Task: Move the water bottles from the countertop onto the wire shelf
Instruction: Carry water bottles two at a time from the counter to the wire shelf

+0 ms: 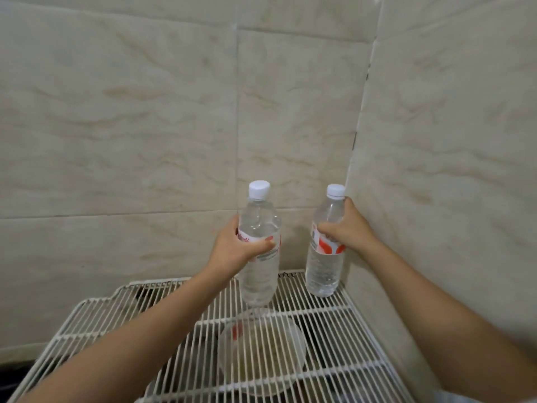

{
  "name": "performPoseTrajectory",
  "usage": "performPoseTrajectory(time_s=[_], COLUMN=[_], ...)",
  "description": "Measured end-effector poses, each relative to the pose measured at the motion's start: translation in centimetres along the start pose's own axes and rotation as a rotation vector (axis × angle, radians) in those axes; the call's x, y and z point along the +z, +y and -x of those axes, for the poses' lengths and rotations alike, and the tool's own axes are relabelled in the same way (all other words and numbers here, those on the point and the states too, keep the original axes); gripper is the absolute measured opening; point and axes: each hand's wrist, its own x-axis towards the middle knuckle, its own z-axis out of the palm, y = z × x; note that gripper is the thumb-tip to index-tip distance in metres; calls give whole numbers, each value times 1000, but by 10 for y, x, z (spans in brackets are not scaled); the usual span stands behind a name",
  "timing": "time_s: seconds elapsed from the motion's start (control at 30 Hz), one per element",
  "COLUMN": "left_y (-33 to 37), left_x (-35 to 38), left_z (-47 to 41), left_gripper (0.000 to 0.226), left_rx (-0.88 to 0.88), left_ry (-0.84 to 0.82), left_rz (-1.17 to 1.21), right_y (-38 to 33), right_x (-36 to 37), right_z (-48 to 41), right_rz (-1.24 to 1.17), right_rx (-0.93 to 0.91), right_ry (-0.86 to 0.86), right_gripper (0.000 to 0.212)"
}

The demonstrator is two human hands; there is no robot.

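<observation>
Each hand, left hand [232,245] and right hand [347,228], is clamped on a water bottle [258,274] [325,266] over the wire shelf [116,318]; uneven wires could perhaps tip one on release.

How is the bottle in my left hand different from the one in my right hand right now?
The left bottle sits nearer you, over the middle of the wire shelf; the right bottle stands in the back corner by the wall. The left hand wraps its label from the left side; the right hand holds the label from the right. Whether the left bottle's base touches the shelf is unclear. Both are clear, upright, white-capped, with red-and-white labels.
</observation>
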Motion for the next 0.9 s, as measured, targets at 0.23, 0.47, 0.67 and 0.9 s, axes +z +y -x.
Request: performPoseTrajectory(time_s=[0.23,0.47,0.67,0.9], left_y=[-13,-12,-28,-35], left_x=[45,45,15,-49], left_z=[-18,-19,2,35], left_gripper=[53,48,86,75], left_rx=[-24,-9,-177,-235], left_ry=[-35,-136,-244,-50], left_rz=[-89,-43,-212,-403], right_y=[4,1,6,-10], right_x=[-3,6,24,64], right_z=[14,15,65,105], right_rz=[-50,-120,11,315], right_rx=[66,114,52,-366], right_ry=[58,69,424,437], right_gripper=[67,65,81,68])
